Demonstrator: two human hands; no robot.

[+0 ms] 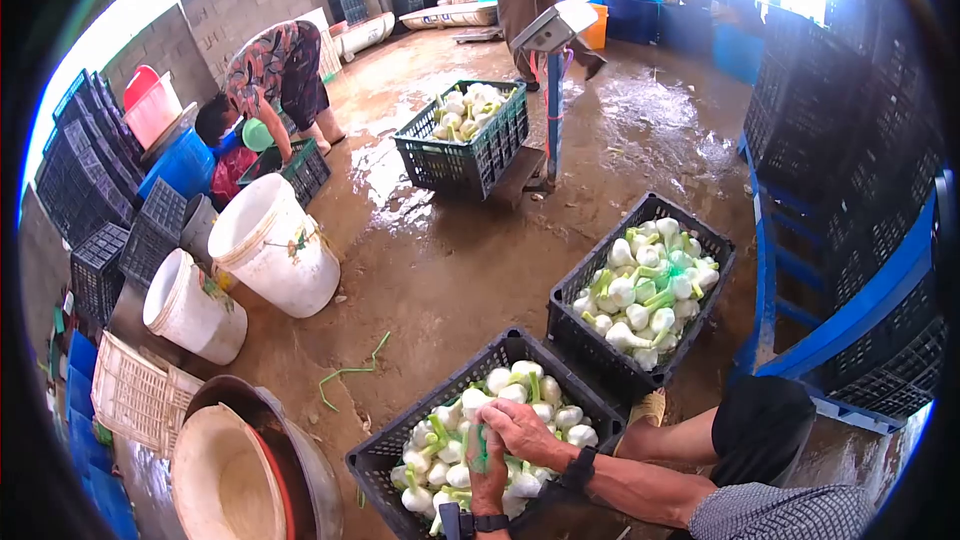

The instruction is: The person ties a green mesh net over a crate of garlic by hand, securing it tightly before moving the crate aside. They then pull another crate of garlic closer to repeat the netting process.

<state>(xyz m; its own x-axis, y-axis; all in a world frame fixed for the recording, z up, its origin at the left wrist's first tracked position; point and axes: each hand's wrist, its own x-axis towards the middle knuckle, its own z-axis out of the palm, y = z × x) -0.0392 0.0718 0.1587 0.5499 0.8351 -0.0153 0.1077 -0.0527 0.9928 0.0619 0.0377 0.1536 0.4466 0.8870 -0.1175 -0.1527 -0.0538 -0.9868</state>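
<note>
My left hand (485,455) is raised over a black plastic crate (375,460) of white garlic bulbs (415,497) with short green stems. Thin green mesh (478,448) lies against this hand; its fingers are mostly hidden. My right hand (520,430) comes from the right and meets my left hand, fingers bent and pressed together. What it pinches there is hidden. Both wrists carry dark bands. A second black crate (560,335) of garlic bulbs (640,290) stands just beyond, with green mesh (677,275) on top.
Another garlic-filled crate (450,165) sits on a platform scale (555,25). White buckets (275,245) and nested basins (215,480) stand left. A person (275,70) bends over a crate at the back left; another (525,0) stands behind the scale. Stacked crates on a blue frame (765,270) rise right.
</note>
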